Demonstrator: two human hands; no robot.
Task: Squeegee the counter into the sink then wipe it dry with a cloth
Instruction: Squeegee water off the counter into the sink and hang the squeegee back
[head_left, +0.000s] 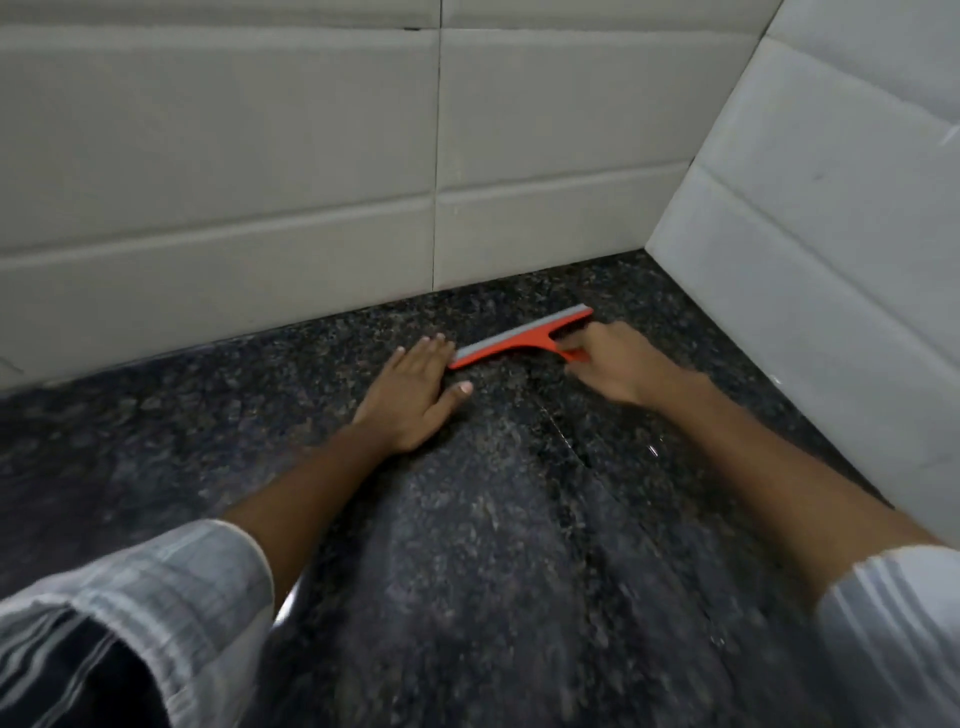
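1. Counter (467, 519): a dark speckled granite slab, polished, with brown and grey flecks. It fills the lower part of the view and runs back into a corner; a thin seam or streak crosses it diagonally near the middle, with a small bright glint of wetness beside it.
2. Tiled walls (218, 156): large, pale, rectangular tiles with bevelled horizontal ridges and narrow dark grout lines. The back wall meets a second tiled wall on the right, and both stand on the far edges of the stone.
3. Sleeves (130, 597): loose, light grey striped fabric, rolled at both forearms, which reach forward over the stone.
4. Left hand (415, 392): flat and spread, palm down on the granite, fingers together and thumb out. It grips nothing, and its fingertips lie just beside the near end of the tool's blade.
5. Right hand (618, 366): blurred, curled around the short orange handle, holding the tool.
6. Squeegee (519, 338): a T-shaped orange plastic frame with a long, straight grey rubber strip along its far edge. It lies low on the stone near the back corner, between the two hands, the blade running parallel to the back wall.
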